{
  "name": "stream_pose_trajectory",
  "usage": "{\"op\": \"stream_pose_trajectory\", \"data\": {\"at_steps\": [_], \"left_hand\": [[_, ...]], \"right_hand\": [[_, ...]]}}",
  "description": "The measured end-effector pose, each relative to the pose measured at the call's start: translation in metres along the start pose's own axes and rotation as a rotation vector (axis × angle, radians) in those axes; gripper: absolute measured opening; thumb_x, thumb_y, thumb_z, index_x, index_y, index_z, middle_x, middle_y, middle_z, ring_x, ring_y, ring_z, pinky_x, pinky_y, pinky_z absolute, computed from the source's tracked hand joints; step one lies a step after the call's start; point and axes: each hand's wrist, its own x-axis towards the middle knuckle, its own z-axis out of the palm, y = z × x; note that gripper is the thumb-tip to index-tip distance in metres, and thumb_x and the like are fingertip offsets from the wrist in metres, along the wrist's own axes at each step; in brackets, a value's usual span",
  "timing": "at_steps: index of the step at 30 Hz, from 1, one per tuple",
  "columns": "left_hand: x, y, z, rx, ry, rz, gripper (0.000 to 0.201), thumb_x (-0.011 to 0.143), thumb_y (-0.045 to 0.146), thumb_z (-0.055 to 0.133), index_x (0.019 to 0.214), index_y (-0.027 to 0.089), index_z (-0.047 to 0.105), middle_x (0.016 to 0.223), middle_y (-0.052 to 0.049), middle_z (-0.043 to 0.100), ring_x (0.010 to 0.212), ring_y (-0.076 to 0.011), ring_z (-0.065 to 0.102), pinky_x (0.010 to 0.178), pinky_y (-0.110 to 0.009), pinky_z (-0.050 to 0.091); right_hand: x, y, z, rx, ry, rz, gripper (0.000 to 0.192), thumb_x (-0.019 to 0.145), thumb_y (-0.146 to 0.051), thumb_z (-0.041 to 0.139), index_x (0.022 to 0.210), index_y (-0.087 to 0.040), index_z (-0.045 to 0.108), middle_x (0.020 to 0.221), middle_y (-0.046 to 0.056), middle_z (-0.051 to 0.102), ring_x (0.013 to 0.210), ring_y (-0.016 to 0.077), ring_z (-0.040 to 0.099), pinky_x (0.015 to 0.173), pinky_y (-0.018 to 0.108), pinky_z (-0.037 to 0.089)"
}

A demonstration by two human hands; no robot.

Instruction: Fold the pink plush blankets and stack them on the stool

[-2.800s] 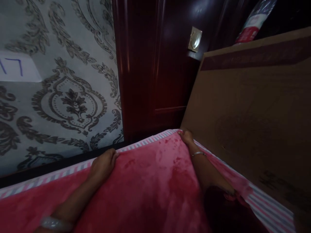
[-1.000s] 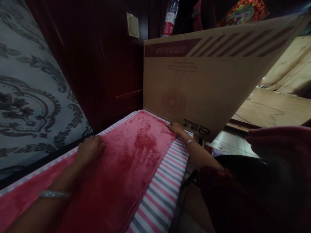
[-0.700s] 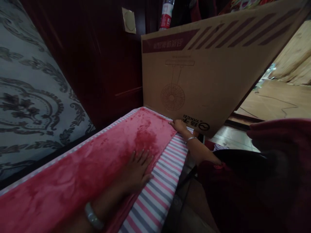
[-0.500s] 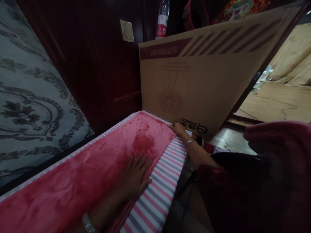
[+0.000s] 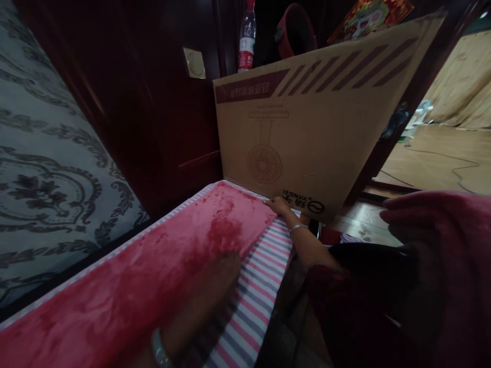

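A long pink plush cloth lies flat over a sheet striped in pink, grey and white. At the cloth's far right corner is my right hand, its fingers closed on the edge. My left hand is over the cloth's right edge, nearer to me, beside the striped sheet. Motion smears its fingers, so their shape is unclear. Darker red patches show in the cloth's pile ahead of my left hand.
A large cardboard box stands upright behind the cloth's far end, with a plastic bottle near its top left. Patterned wallpaper is on the left. Folded pink fabric hangs at the right, over something dark.
My left hand has moved slightly right and up along the cloth's edge, from lying flat with fingers spread to a blur. My right hand stays at the far corner. The view has shifted slightly.
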Motion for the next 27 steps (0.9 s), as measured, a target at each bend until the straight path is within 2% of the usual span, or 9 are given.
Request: {"op": "stream_pose_trajectory", "data": {"at_steps": [3,7,10,14,17,20,23,25,27], "left_hand": [[0.005,0.007,-0.017,-0.025,-0.107,-0.057,0.051,0.092,0.022,0.038,0.141,0.02,0.054,0.146,-0.012,0.056,0.13,-0.0274,0.054,0.112,-0.045,0.042],[0.034,0.027,-0.057,-0.065,-0.108,-0.141,0.039,0.098,0.031,0.036,0.108,0.017,0.071,0.113,-0.015,0.072,0.106,-0.0285,0.067,0.099,-0.044,0.049],[0.065,0.031,-0.071,0.009,-0.026,-0.124,0.041,0.099,0.028,0.035,0.125,0.015,0.065,0.133,-0.018,0.064,0.126,-0.0315,0.057,0.108,-0.048,0.041],[0.086,0.018,-0.05,0.063,-0.025,-0.01,0.058,0.097,0.034,0.043,0.153,0.02,0.038,0.164,-0.013,0.028,0.151,-0.0381,0.021,0.119,-0.064,0.017],[0.089,0.008,-0.028,0.029,-0.072,-0.04,0.061,0.097,0.041,0.042,0.155,0.023,0.034,0.164,-0.01,0.026,0.151,-0.0393,0.018,0.117,-0.07,0.015],[0.088,0.012,-0.03,-0.052,-0.063,-0.068,0.056,0.096,0.04,0.046,0.15,0.026,0.044,0.162,-0.01,0.033,0.15,-0.0368,0.023,0.118,-0.068,0.017],[0.076,0.036,-0.06,-0.276,0.025,-0.058,0.034,0.094,0.033,0.049,0.119,0.024,0.07,0.14,-0.01,0.061,0.136,-0.0307,0.048,0.116,-0.057,0.031],[0.056,0.061,-0.091,-0.548,0.069,0.039,0.03,0.093,0.028,0.048,0.104,0.02,0.075,0.113,-0.009,0.073,0.112,-0.0231,0.064,0.106,-0.043,0.045],[0.03,0.087,-0.125,-0.866,0.002,0.149,0.03,0.094,0.032,0.048,0.102,0.021,0.075,0.101,-0.007,0.076,0.096,-0.0176,0.069,0.091,-0.031,0.053]], "right_hand": [[0.002,0.001,0.0,0.008,-0.005,0.005,0.052,0.093,-0.063,0.052,0.098,-0.018,0.079,0.101,0.009,0.077,0.09,0.02,0.071,0.066,0.022,0.043],[0.001,-0.001,0.002,0.001,0.015,0.016,0.05,0.092,-0.062,0.054,0.1,-0.019,0.079,0.107,0.01,0.076,0.098,0.0217,0.071,0.069,0.023,0.044],[-0.001,-0.003,0.004,-0.001,0.04,0.018,0.049,0.093,-0.061,0.053,0.1,-0.021,0.079,0.108,0.011,0.076,0.101,0.0223,0.07,0.073,0.024,0.045],[-0.005,-0.002,0.009,0.001,0.087,0.01,0.047,0.093,-0.061,0.053,0.099,-0.022,0.079,0.109,0.011,0.076,0.102,0.023,0.07,0.076,0.025,0.046],[-0.008,0.0,0.014,0.006,0.137,0.005,0.048,0.094,-0.061,0.05,0.099,-0.023,0.078,0.107,0.01,0.077,0.101,0.022,0.07,0.076,0.024,0.046],[-0.01,0.002,0.018,0.005,0.176,0.007,0.048,0.095,-0.06,0.048,0.1,-0.023,0.078,0.105,0.01,0.077,0.099,0.0215,0.07,0.075,0.024,0.045],[-0.013,0.003,0.019,-0.001,0.175,0.0,0.047,0.095,-0.058,0.048,0.101,-0.022,0.078,0.104,0.011,0.077,0.097,0.0225,0.069,0.073,0.025,0.045],[-0.015,0.004,0.02,-0.006,0.158,-0.018,0.048,0.096,-0.057,0.047,0.101,-0.021,0.078,0.103,0.012,0.077,0.097,0.0241,0.069,0.073,0.026,0.045],[-0.016,0.007,0.021,-0.012,0.137,-0.037,0.05,0.096,-0.056,0.045,0.102,-0.019,0.078,0.103,0.015,0.076,0.097,0.0265,0.068,0.073,0.029,0.045]]}}
